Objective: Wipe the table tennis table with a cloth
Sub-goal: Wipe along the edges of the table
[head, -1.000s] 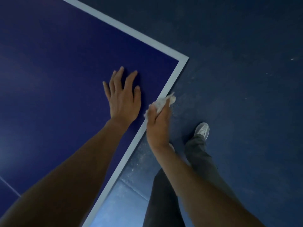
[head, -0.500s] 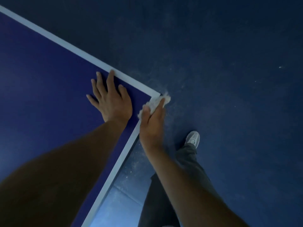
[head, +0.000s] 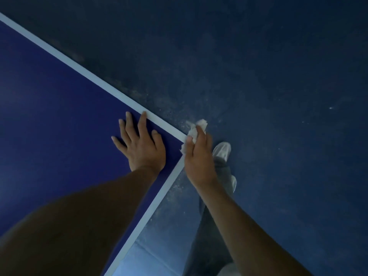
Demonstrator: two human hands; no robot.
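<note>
Cloth (head: 196,129), white and crumpled, sits bunched under the right hand (head: 199,158), fingers curled over it and clamping it against the very corner of the blue worktop (head: 59,116); part of the wad sticks out past the fingertips over the floor (head: 278,96). Left hand (head: 142,145) lies flat just beside it, palm down, fingers spread and holding nothing, one fingertip touching the white border line (head: 79,69). Pale dust speckles the floor just beyond the right hand. Shoe (head: 222,150) visible below the right hand. Judgement: corner wipe in progress. To do it well, keep the left palm braced, press the cloth flat instead of balled, drag it outward off the corner so dirt leaves the surface, then follow the border away from the right hand in overlapping strokes, refolding to a clean face.
</note>
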